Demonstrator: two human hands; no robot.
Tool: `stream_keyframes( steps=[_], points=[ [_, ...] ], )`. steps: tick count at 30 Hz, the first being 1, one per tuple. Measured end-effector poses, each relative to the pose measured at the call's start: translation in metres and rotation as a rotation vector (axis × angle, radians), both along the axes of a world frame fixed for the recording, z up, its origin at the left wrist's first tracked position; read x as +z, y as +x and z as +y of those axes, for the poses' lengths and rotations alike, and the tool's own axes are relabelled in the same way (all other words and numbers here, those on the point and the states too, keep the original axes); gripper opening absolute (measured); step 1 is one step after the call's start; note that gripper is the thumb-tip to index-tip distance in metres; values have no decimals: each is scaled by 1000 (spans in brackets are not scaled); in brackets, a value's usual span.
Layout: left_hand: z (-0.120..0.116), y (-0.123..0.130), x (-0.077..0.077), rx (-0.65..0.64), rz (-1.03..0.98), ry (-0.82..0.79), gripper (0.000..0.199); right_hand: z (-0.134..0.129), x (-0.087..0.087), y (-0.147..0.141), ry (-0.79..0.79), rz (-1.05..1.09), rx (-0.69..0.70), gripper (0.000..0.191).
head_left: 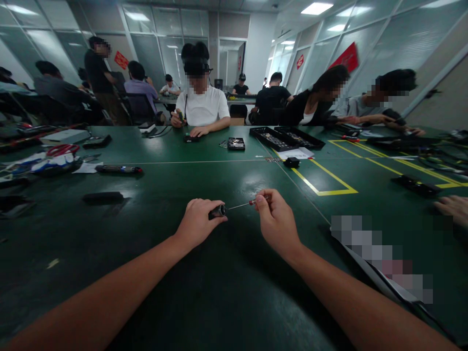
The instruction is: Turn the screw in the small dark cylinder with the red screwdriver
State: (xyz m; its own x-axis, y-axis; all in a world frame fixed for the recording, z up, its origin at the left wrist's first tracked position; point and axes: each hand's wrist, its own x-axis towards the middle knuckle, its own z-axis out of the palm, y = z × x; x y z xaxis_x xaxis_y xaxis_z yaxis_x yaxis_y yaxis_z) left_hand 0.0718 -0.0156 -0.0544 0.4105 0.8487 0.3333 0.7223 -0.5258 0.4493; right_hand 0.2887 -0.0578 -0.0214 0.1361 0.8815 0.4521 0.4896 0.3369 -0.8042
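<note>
My left hand (pixel 198 220) is closed round a dark cylindrical part (pixel 218 211), whose open round end faces right. In my right hand (pixel 277 218) is a thin screwdriver (pixel 252 202) with a red and clear handle, pinched between thumb and fingers. Its metal shaft points left, and the tip is close to the end of the cylinder; whether they touch I cannot tell. Both hands are above the green table (pixel 204 302).
A black pen-like tool (pixel 119 169) and a dark bar (pixel 103 197) lie left. Ahead are a small black block (pixel 291 162) and black trays (pixel 271 139). A pixelated sheet (pixel 380 258) lies right, near another person's hand (pixel 453 209). A person in white (pixel 201 107) sits opposite.
</note>
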Motion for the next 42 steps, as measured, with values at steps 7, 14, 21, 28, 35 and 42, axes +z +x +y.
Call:
stream_keyframes(
  steps=[7, 14, 21, 28, 35, 42],
  points=[
    [0, 0, -2, 24, 25, -32, 37, 4, -3, 2, -34, -13, -17, 19],
    [-1, 1, 3, 41, 53, -54, 38, 7, -4, 4, -57, -35, -34, 20],
    [-4, 0, 10, -12, -68, -86, 31, 8, -3, 5, -39, -30, -43, 21],
    [-14, 7, 28, -234, 143, -195, 22, 7, -1, 6, -30, -42, -40, 20],
    [-19, 27, 32, -218, 238, -251, 32, 7, 0, 7, -11, -61, -33, 18],
    [-15, 39, 32, -158, 425, -249, 17, 8, 0, 8, -23, -57, -22, 17]
  ],
)
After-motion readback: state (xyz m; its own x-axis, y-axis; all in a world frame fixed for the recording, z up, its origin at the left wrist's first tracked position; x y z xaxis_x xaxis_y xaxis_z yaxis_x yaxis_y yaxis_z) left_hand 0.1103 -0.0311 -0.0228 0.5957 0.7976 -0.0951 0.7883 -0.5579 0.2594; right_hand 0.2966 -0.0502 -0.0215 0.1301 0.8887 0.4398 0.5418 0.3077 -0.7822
